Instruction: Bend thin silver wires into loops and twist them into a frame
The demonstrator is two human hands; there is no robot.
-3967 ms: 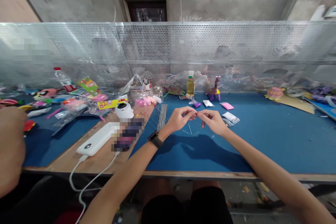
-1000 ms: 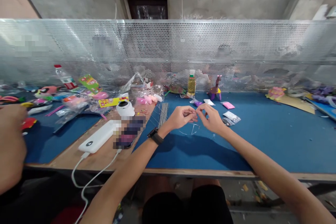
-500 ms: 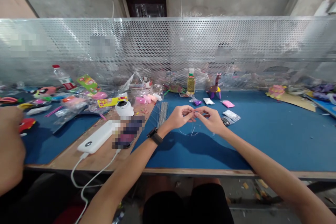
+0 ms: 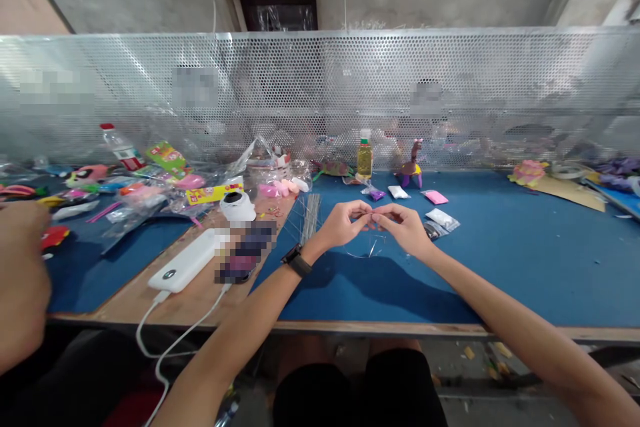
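Above the blue mat (image 4: 520,260), my left hand (image 4: 346,221) and my right hand (image 4: 403,227) meet fingertip to fingertip. Both are closed in a pinch; whatever sits between the fingertips is too small and too covered to name. Just below them, a thin clear loop with a short pale strip (image 4: 373,250) shows against the mat. Left of my left hand lies a bundle of thin metal wires (image 4: 311,212). Small packets lie behind and beside my right hand: a purple one (image 4: 376,194), a white one (image 4: 399,192), a pink one (image 4: 435,197) and another white one (image 4: 443,218).
A bottle of yellow liquid (image 4: 365,159) and a clay animal figure (image 4: 413,167) stand near the perforated metal screen (image 4: 320,93). Leftward are a white power bank (image 4: 185,260), a phone (image 4: 247,252) and a white roll (image 4: 237,207). Another person's hand (image 4: 23,267) is at far left.
My hands stay pinched together in nearly the same place. The thin loop and strip beneath them have shifted slightly. The other person's hand at far left has moved a little.
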